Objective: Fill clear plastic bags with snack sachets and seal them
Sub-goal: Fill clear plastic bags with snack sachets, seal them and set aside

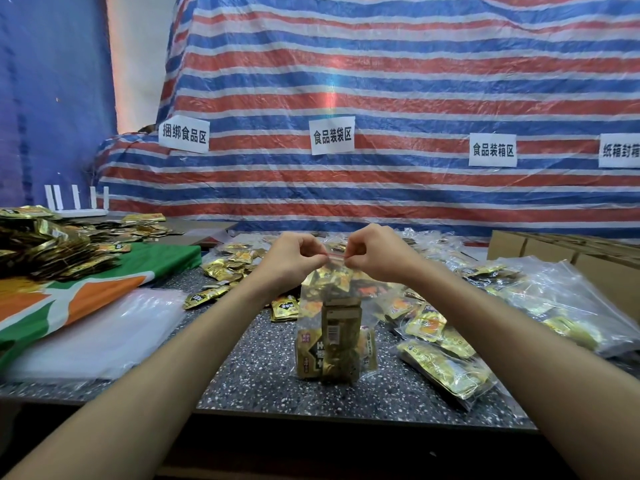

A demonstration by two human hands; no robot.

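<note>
Two hands worked in the middle of the frame: the left grip (294,254) and the right grip (374,255) each pinched, with curled fingers, one end of the red seal strip (334,257) at the top of the clear bag (332,306). This bag, full of gold snack sachets (313,358), stood upright on the speckled table (259,375). Filled bags (445,363) lay at the right, and loose sachets (45,247) were piled at the left.
</note>
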